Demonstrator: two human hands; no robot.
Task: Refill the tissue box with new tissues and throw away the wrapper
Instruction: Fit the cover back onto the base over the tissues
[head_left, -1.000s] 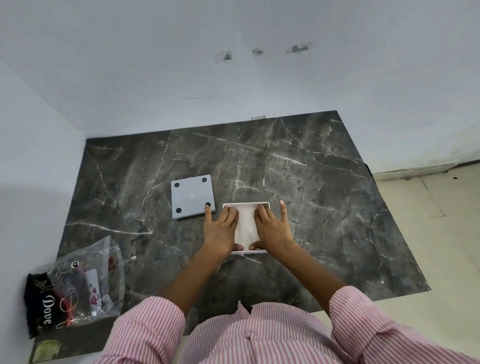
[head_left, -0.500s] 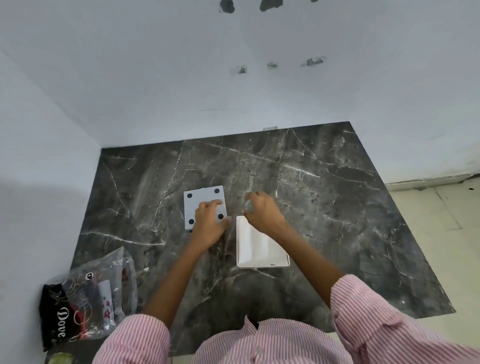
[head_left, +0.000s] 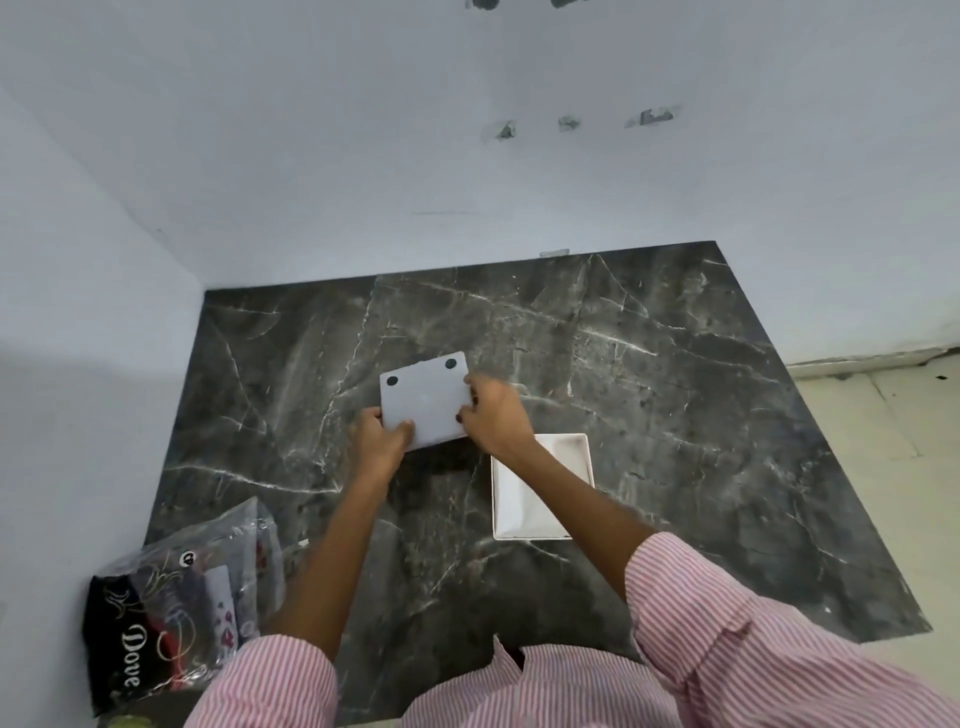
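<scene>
A white square tissue box (head_left: 566, 462) lies open on the dark marble table, with white tissues filling it; my right forearm crosses over its left part. Left of it I hold the box's grey base panel (head_left: 423, 402), which has black round feet at its far corners. My left hand (head_left: 376, 441) grips the panel's near left corner and my right hand (head_left: 493, 415) grips its right edge. The panel is tilted, raised a little off the table. A clear plastic wrapper (head_left: 228, 561) lies at the near left of the table.
The marble table (head_left: 675, 415) stands in a corner, with white walls behind and to the left. A black "Dove" packet (head_left: 119, 644) lies with the wrapper at the near left edge. Pale floor tiles (head_left: 893, 415) show to the right.
Both hands left the tissue box, where they were pressing on the tissues, and moved left to the grey panel. They now grip it and have lifted it off the table.
</scene>
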